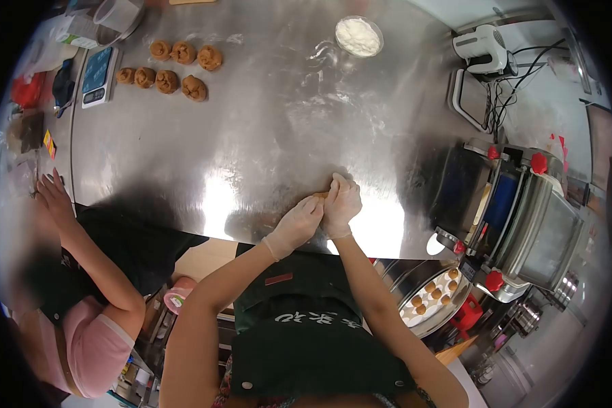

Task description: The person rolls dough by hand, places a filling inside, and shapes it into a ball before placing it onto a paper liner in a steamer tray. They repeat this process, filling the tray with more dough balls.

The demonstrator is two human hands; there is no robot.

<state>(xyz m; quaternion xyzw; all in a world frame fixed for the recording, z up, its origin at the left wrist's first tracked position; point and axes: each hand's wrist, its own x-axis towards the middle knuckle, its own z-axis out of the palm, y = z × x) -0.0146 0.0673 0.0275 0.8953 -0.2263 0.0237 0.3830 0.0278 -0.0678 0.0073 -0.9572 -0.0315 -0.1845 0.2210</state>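
Near the front edge of the steel table (265,115), my left hand (298,226) and my right hand (342,205) meet, both in thin clear gloves. Their fingers pinch a small piece of brown dough (321,195), mostly hidden behind the fingertips. Several brown dough pieces (166,81) with creased tops lie in two rows at the table's far left. A clear bowl of white flour (359,36) stands at the back, right of the middle.
A digital scale (98,78) sits at the left edge. To the right are a hand mixer (483,51), loose cables and a metal roller machine (517,217). A round tray (421,319) holds small brown balls below the table edge. A co-worker's hand (54,200) is at left.
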